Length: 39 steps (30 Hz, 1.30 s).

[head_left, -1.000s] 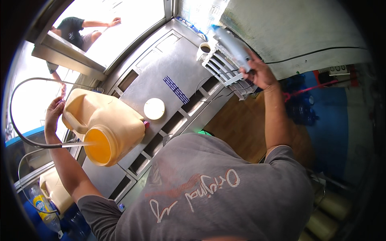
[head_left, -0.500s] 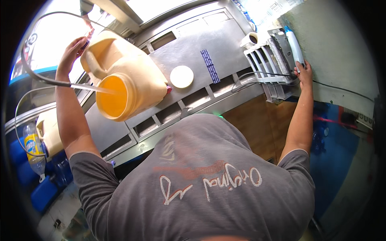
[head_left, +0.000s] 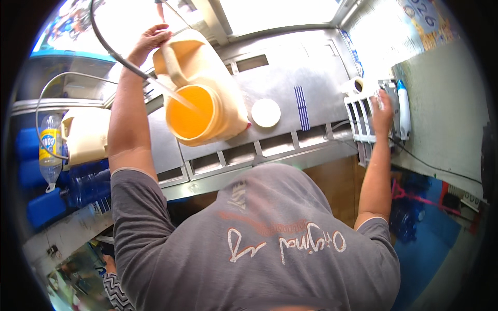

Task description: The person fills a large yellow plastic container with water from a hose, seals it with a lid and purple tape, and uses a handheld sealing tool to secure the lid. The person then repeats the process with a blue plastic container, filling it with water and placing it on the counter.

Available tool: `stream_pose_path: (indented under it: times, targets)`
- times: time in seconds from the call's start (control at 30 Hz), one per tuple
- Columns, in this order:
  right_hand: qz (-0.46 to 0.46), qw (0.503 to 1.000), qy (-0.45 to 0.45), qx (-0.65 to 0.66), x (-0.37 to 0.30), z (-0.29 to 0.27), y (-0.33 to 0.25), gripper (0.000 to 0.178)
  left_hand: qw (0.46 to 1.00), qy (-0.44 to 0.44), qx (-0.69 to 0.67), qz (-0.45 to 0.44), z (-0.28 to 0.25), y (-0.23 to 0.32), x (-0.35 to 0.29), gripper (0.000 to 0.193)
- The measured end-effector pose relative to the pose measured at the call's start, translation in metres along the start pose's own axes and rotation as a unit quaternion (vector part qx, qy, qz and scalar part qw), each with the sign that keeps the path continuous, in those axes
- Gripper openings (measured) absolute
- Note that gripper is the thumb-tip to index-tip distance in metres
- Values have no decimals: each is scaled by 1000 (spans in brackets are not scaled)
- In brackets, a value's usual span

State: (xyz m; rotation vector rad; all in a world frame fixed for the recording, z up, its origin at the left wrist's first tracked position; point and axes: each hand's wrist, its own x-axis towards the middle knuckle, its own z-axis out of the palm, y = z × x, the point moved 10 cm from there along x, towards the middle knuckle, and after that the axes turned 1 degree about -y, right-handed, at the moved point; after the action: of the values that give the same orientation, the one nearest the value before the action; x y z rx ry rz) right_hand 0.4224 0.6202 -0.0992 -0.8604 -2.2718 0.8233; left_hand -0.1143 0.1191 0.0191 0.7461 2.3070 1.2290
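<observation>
My left hand (head_left: 151, 40) is raised at the far left, beside the handle side of a large cream plastic jug (head_left: 228, 78). Its fingers are curled together; what they hold, if anything, is hidden. A clear hose (head_left: 163, 88) passes over my left forearm into the jug's wide mouth, whose inside glows orange. My right hand (head_left: 383, 115) is at a white slatted rack (head_left: 355, 115) on the right, fingers stretched out and slightly blurred. Just right of it, a white and blue handheld device (head_left: 403, 111) rests upright against the wall, apart from my fingers.
On the steel counter (head_left: 290, 57) are a round white lid (head_left: 266, 113) and a blue-and-white striped strip (head_left: 302, 108). Left stand a second cream jug (head_left: 91, 135) and a clear plastic bottle (head_left: 50, 150). Another person's hand (head_left: 109, 264) shows at lower left. A black cable (head_left: 430, 163) runs rightward.
My right hand has let go of the white and blue device and moved left of it. The small purple thing in my left hand no longer shows. The whole view has shifted.
</observation>
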Motion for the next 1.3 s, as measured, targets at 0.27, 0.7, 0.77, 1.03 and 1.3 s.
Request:
stream_pose_path:
  times: [0.27, 0.7, 0.77, 1.03, 1.3]
  targets:
    - [-281, 837, -362, 300, 32, 257, -346, 40, 936, 296, -166, 96, -16, -1, -135, 64]
    - [-339, 758, -528, 179, 63, 424, -527, 60, 760, 480, -189, -394, 311, -176, -651, 61]
    - [-415, 759, -496, 76, 59, 422, -539, 62, 759, 492, -203, -376, 324, -167, -655, 62]
    - [-354, 648, -668, 94, 58, 424, -538, 45, 862, 446, -164, -176, 250, -62, -464, 86]
    - [-394, 629, -666, -77, 47, 451, -550, 46, 906, 419, 49, -36, 173, 60, -319, 132]
